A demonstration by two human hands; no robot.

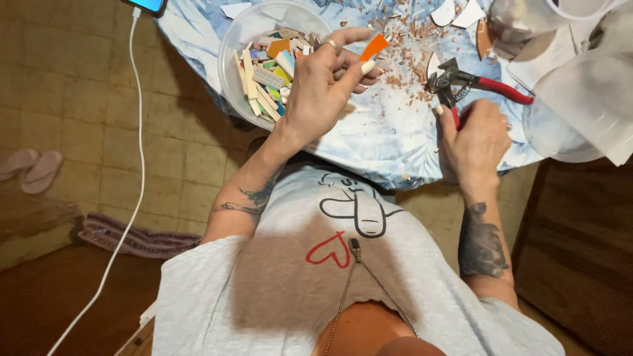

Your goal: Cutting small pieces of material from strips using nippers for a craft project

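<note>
Left hand (323, 86): fingers pinch an orange tile shard (374, 46).
Right hand (478, 142): fingers wrap red-handled nippers (461, 82).
Progress: chips (402, 72) litter the desk (389, 142); tub (231, 66) still full.

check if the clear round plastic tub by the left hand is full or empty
Partly full: the clear round plastic tub holds a heap of coloured tile strips, with bare wall showing above them. The left hand hovers beside it, pinching an orange tile shard.

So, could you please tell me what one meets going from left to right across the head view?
Pink slippers → white cable → clear bowl of coloured tile pieces → left hand holding an orange shard → red-handled nippers in the right hand.
</note>
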